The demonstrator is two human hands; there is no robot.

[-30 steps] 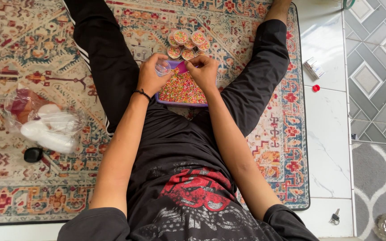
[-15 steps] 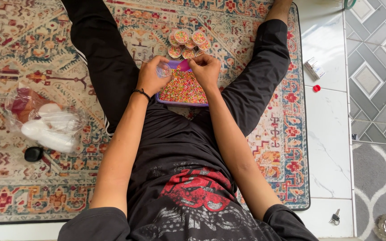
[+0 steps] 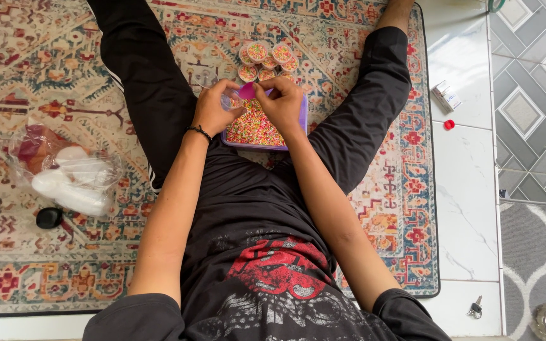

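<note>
I sit on a patterned rug with my legs spread. Between them lies a purple tray [image 3: 301, 120] filled with coloured sprinkles [image 3: 255, 128]. My left hand [image 3: 213, 108] holds a small clear cup [image 3: 230, 99] over the tray. My right hand [image 3: 284, 102] grips a pink scoop [image 3: 247, 91] whose tip meets the cup's mouth. Just beyond the tray stand several small filled cups [image 3: 266, 58] in a cluster.
A clear plastic bag [image 3: 64, 169] with white stacked cups lies on the rug at my left, a black cap [image 3: 49, 217] beside it. On the white tiles to the right are a small box [image 3: 446, 96], a red cap [image 3: 449, 124] and keys [image 3: 475, 308].
Both hands stay together over the tray; the pink scoop now shows between them at the cup. The view has barely shifted.
</note>
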